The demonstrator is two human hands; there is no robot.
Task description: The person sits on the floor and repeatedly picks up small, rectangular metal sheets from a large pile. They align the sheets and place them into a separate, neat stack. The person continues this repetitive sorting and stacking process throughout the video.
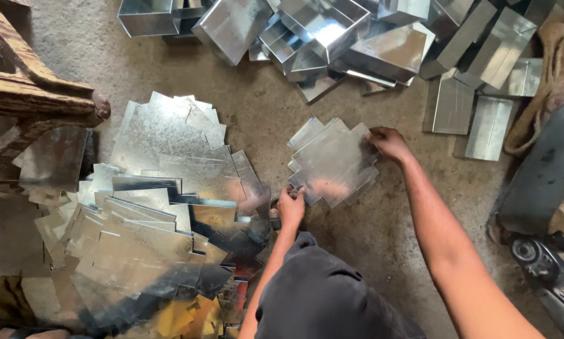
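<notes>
Several notched galvanized sheet blanks [333, 160] are seen from the head view, stacked on the concrete floor [382, 232] at centre. The stack is pinched at its near-left corner by the left hand [291, 206] and at its far-right corner by the right hand [388, 142]. The blanks are judged thin, stiff, slippery and sharp-edged, best held at opposite corners. A larger heap of sheets [156, 213] lies left; folded metal boxes [332, 31] lie far.
</notes>
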